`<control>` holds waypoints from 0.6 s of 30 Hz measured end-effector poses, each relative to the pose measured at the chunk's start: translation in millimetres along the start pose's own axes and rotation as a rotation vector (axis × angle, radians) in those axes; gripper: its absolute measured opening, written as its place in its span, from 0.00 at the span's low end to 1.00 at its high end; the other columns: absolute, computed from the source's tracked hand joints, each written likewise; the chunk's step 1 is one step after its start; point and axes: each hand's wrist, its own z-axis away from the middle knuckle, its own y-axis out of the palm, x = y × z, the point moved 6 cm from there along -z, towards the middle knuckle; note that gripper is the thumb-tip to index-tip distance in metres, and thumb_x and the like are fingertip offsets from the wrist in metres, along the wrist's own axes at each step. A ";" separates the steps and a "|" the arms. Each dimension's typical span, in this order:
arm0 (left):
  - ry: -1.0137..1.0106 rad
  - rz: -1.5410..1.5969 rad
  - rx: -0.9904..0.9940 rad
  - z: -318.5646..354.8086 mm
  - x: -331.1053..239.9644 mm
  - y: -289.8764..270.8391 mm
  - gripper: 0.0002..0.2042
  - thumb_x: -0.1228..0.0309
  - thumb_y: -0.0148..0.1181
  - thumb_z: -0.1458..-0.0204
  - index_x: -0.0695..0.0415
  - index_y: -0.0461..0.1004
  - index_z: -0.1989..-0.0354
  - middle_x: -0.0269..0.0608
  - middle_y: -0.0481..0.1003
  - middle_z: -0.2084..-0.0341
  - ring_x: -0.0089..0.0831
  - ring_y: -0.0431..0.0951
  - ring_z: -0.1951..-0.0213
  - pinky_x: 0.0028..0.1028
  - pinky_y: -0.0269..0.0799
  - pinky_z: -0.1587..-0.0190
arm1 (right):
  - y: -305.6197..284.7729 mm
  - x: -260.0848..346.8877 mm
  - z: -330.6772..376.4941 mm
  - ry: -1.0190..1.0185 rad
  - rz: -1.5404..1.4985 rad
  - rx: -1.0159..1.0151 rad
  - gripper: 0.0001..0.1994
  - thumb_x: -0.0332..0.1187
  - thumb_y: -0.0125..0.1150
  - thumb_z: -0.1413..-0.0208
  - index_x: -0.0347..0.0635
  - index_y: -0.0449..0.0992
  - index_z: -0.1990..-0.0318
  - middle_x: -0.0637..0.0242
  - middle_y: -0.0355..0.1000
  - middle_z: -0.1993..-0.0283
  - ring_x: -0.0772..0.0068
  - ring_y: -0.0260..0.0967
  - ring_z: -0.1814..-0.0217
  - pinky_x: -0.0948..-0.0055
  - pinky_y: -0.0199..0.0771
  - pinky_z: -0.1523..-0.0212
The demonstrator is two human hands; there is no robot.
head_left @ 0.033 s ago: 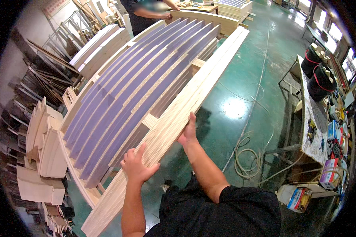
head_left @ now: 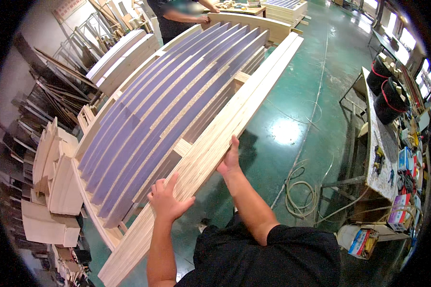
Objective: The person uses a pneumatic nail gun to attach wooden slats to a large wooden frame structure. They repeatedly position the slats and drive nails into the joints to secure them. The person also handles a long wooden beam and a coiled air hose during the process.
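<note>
A long pale wooden beam (head_left: 210, 148) with layered stripes runs diagonally from the lower left to the upper right. It lies along the near side of a large wooden frame (head_left: 93, 210) with curved, purple-grey slats (head_left: 177, 91). My left hand (head_left: 170, 198) lies across the beam's lower part, thumb out to the right, other fingers over its far side. Farther up, my right hand (head_left: 230, 158) grips the beam's right edge, thumb up along the side; its other fingers are hidden beneath. Another person's hand (head_left: 204, 19) is at the frame's far end.
Curved wooden pieces (head_left: 62, 182) are stacked at the left, with metal bars and boards behind. On the right stands a workbench (head_left: 364, 124) with black buckets (head_left: 390, 103) and a drill (head_left: 378, 160). A coiled hose (head_left: 299, 198) lies on the green floor.
</note>
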 end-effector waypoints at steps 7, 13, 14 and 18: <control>0.041 0.018 0.006 -47.7 -14.0 8.2 0.46 0.46 0.75 0.74 0.41 0.71 0.37 0.48 0.68 0.48 0.46 0.66 0.42 0.50 0.56 0.42 | 7.5 30.4 -35.5 -0.009 -0.023 0.056 0.45 0.64 0.59 0.47 0.41 0.56 0.30 0.51 0.61 0.33 0.48 0.59 0.31 0.47 0.60 0.31; -0.010 0.074 0.087 -82.7 -24.0 24.9 0.48 0.44 0.75 0.75 0.40 0.70 0.36 0.49 0.69 0.46 0.47 0.66 0.41 0.51 0.56 0.40 | -1.4 52.8 -67.8 -0.067 0.044 0.025 0.45 0.63 0.57 0.45 0.41 0.53 0.29 0.50 0.58 0.30 0.46 0.57 0.29 0.46 0.58 0.30; -0.017 0.083 0.077 -87.7 -20.8 29.9 0.48 0.44 0.76 0.75 0.40 0.70 0.36 0.49 0.69 0.45 0.47 0.66 0.40 0.51 0.56 0.40 | -4.4 54.6 -70.9 -0.069 0.072 -0.012 0.45 0.63 0.57 0.44 0.41 0.53 0.28 0.51 0.57 0.30 0.46 0.56 0.29 0.46 0.57 0.30; -0.016 0.191 0.189 -86.1 6.5 48.6 0.47 0.38 0.72 0.69 0.39 0.67 0.34 0.49 0.70 0.45 0.46 0.68 0.41 0.51 0.58 0.41 | -32.9 39.0 -77.9 -0.051 0.252 -0.128 0.45 0.60 0.59 0.43 0.41 0.51 0.27 0.50 0.53 0.27 0.47 0.51 0.26 0.49 0.54 0.28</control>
